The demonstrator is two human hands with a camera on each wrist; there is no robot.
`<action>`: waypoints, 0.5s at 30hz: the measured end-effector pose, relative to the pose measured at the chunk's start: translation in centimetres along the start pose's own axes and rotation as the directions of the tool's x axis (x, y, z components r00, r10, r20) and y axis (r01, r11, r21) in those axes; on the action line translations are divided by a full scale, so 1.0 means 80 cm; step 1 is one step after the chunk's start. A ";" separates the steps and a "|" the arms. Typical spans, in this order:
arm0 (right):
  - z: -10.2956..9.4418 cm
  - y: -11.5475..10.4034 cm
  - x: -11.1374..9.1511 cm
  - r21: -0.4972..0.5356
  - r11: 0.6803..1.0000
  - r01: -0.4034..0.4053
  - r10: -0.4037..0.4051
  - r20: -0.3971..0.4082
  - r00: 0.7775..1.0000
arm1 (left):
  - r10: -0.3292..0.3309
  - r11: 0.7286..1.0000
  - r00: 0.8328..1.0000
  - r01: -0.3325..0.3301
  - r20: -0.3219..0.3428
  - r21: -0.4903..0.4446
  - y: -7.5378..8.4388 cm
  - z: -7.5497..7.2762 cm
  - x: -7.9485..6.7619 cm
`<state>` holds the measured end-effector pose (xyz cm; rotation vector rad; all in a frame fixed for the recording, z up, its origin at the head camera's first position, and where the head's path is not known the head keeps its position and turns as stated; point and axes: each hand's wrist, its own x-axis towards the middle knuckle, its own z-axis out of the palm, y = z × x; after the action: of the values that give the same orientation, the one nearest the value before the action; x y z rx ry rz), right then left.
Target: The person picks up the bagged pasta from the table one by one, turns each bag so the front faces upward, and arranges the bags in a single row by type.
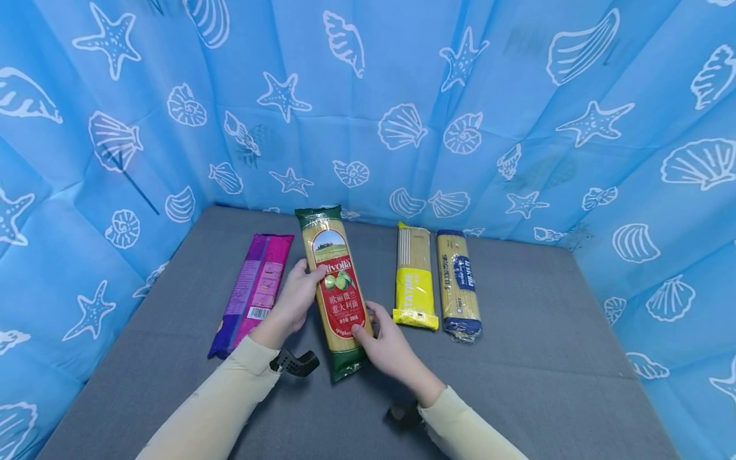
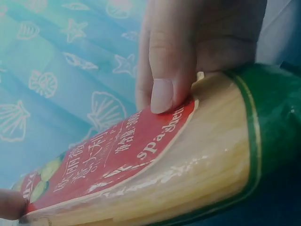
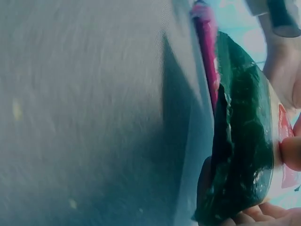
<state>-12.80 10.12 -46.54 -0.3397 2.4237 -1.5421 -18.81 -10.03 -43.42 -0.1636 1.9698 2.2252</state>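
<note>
Both hands hold a spaghetti pack [image 1: 340, 300] with green ends and a red label, tilted slightly with its top to the left. My left hand [image 1: 299, 297] grips its left edge at mid-length, thumb across the front near the brand name. Lower down on the right edge, my right hand [image 1: 391, 342] grips it with the thumb on the label. In the left wrist view the right thumb [image 2: 163, 94] presses on the red label. The right wrist view shows the pack's green end [image 3: 244, 132] raised off the grey cloth, fingers partly beneath it.
A purple and pink pack [image 1: 255, 291] lies left of the hands on the grey table [image 1: 517, 396]. To the right lie a yellow pasta pack [image 1: 415, 275] and a blue-ended spaghetti pack [image 1: 458, 281], side by side. A blue shell-print curtain [image 1: 356, 96] surrounds the table's back and sides.
</note>
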 end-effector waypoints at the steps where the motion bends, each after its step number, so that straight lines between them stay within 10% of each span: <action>1: 0.001 0.001 0.000 0.046 0.999 -0.023 0.022 0.014 1.000 | 0.000 1.000 1.000 0.000 0.009 0.011 -0.001 0.000 0.000; 15: 0.007 -0.016 -0.011 0.123 0.989 -0.076 0.076 0.007 0.997 | 0.003 0.996 0.999 -0.008 0.050 0.094 -0.012 0.001 0.003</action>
<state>-11.69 9.42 -45.52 -0.2227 2.2977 -1.6475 -18.83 -9.85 -44.36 -0.0897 2.0457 2.1134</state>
